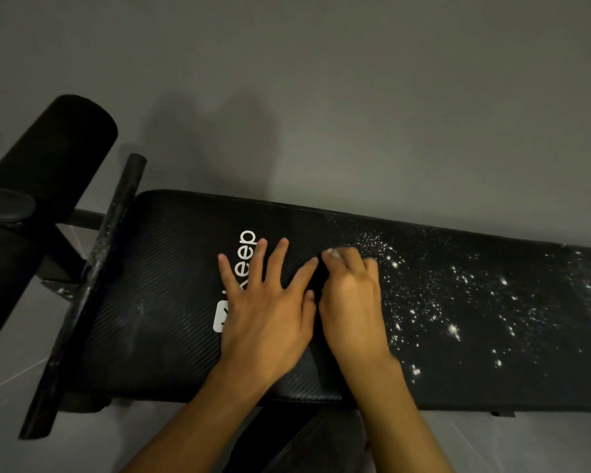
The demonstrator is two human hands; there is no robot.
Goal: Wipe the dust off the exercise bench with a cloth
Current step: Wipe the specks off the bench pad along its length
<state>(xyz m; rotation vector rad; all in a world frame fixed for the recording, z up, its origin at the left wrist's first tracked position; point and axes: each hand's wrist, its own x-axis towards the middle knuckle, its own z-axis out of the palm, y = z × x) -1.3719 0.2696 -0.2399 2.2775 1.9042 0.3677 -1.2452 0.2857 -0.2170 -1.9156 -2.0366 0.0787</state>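
Bench lies open rightward; bar walls left.

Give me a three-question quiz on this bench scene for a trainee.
1. True or false: the left hand lies flat on the bench with its fingers spread.
2. On which side of the right hand does most of the white dust lie? A) the person's right B) the person's left C) neither
3. Fill in: the white word printed on the bench, partly covered by the left hand, reads ____.
Key: 1 true; 2 A; 3 Keep.
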